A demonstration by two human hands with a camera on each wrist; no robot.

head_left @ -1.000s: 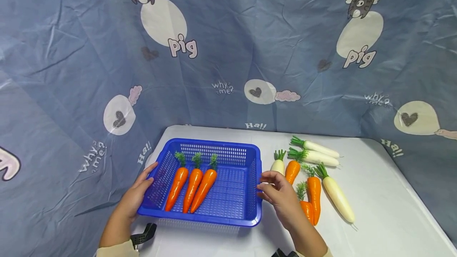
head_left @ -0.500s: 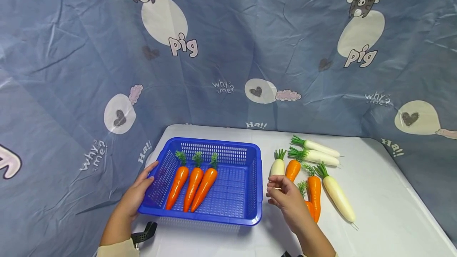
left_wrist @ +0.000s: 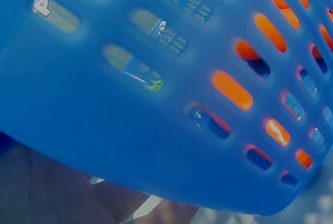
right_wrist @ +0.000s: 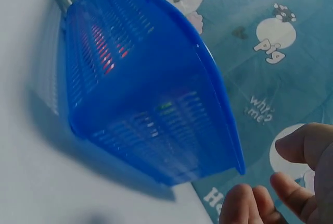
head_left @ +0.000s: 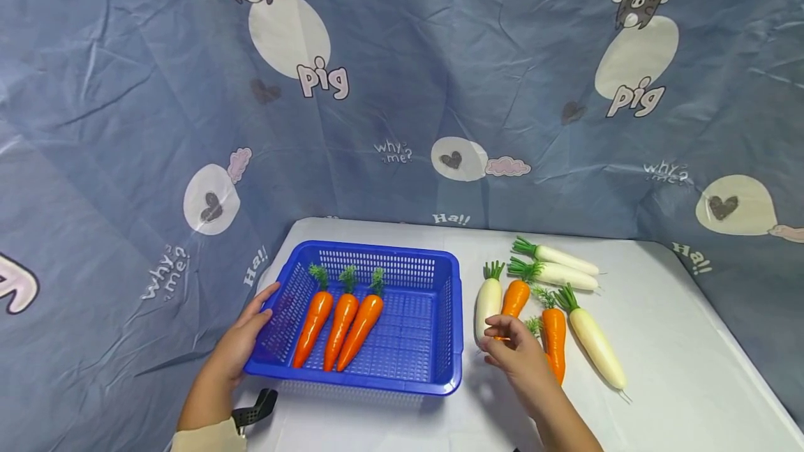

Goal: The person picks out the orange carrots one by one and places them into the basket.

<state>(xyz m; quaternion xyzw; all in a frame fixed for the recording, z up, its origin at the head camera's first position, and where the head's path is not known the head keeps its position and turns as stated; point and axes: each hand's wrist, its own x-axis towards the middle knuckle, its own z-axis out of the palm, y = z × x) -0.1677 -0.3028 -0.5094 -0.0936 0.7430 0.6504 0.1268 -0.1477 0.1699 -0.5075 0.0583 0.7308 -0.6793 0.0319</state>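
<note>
A blue plastic basket (head_left: 411,340) bears three orange carrots (head_left: 342,323) side by side, their green tops toward the back. My left hand (head_left: 235,347) holds the basket's left rim; from the left wrist, the perforated wall fills most of the view. To the right of the basket, my right hand (head_left: 518,351) holds nothing, its fingers loosely bent. In the head view it overlaps the lower part of a carrot (head_left: 516,297) and is right by the tip of a white radish (head_left: 488,302). In the right wrist view, the fingers (right_wrist: 238,206) show apart from the basket.
Right of the hand lie another carrot (head_left: 554,340) and a white radish (head_left: 597,347). Farther back are two more white radishes (head_left: 565,258), one behind the other (head_left: 565,276). A blue printed cloth (head_left: 402,89) rises behind the white table (head_left: 672,312).
My right hand has left the basket's right rim and moved right and slightly nearer, toward the loose vegetables. My left hand and the basket stay in place.
</note>
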